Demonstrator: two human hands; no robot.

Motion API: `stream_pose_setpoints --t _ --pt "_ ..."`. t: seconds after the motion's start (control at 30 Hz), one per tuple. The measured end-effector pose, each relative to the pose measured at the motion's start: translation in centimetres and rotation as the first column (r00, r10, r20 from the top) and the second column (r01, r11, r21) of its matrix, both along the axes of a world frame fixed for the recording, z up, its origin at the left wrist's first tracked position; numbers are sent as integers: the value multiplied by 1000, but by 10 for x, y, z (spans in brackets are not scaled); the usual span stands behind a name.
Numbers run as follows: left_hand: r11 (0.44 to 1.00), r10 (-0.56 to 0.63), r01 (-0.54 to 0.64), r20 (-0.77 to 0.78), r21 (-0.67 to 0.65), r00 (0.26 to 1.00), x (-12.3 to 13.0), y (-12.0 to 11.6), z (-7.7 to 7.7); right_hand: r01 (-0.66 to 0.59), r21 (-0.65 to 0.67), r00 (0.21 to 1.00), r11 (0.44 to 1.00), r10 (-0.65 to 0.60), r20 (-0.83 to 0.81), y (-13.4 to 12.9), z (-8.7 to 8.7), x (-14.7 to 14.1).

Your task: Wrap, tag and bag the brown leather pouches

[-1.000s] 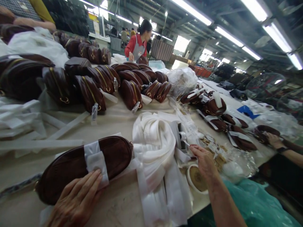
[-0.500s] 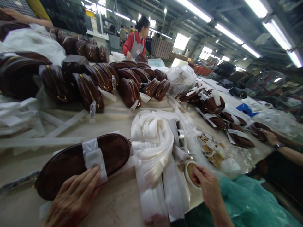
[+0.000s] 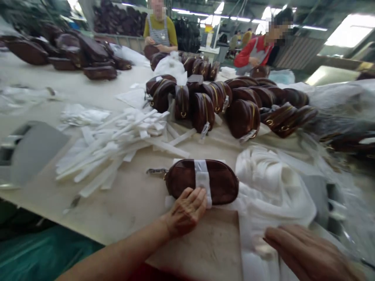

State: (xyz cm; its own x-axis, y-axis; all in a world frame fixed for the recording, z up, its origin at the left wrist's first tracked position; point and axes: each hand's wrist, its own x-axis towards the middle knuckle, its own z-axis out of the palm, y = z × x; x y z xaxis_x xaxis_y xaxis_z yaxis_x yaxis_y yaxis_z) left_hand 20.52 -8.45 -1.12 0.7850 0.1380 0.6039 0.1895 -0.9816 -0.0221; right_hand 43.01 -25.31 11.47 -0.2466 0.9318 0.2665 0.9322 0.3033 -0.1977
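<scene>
A dark brown oval leather pouch (image 3: 222,183) lies on the table before me, with a white wrapping strip (image 3: 201,171) around its middle. My left hand (image 3: 189,208) rests with flattened fingers on the strip's lower end, pressing it against the pouch. A chain with a wrapped end (image 3: 156,171) sticks out at the pouch's left. At the lower right, my right hand (image 3: 310,249) is blurred above a bundle of long white strips (image 3: 272,187). Its fingers are pressed together at the tips; whatever they hold, if anything, cannot be made out.
Rows of brown pouches (image 3: 202,111) stand behind the work spot. Loose white strips (image 3: 123,140) are heaped to the left, near a grey tape dispenser (image 3: 38,152). More pouches (image 3: 84,54) are piled at the far left. Two people (image 3: 161,31) stand across the table.
My view has swung left. My right hand has left the tape roll and come toward the white strips. My left hand still presses the strip on the pouch.
</scene>
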Motion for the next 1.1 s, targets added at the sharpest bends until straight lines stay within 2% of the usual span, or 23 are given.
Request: stream_pose_setpoints --t 0.07,0.17,0.3,0.5,0.63,0.7,0.8,0.87,0.93,1.0,1.1 --pt "1000 32 -32 1 0 999 1 -3 0 -107 -100 993 989 110 30 53 4 -19" --pt "999 50 -50 -5 -9 999 1 -6 1 -192 -221 963 956 226 143 115 -5 -37" --pt "999 30 -30 10 -14 999 0 -5 2 -222 -364 913 905 324 248 165 -23 -42" --pt "999 18 -17 10 -40 1000 -2 -3 6 -238 -489 885 839 395 247 189 -25 -49" --pt "999 18 -17 14 -47 1000 -1 -3 6 -145 -552 890 821 351 290 204 -21 -49" --pt "999 20 -19 22 -47 1000 0 -3 5 -114 -596 892 795 346 291 216 -19 -46" --pt "999 21 -20 35 -42 999 0 -3 4 -141 -687 921 713 349 173 236 -20 -39" --pt "999 23 -22 42 -36 999 0 -3 3 -188 -732 957 655 288 12 246 -25 -31" --pt "999 27 -25 45 -36 999 0 -2 3 -226 -748 972 624 192 -133 255 -32 -22" --pt "999 32 -30 51 -40 998 0 -3 2 -207 -747 977 632 91 -193 262 -38 -13" --pt "999 35 -34 37 -33 999 -1 -4 -1 -97 -701 987 706 -22 -159 261 -40 -1"
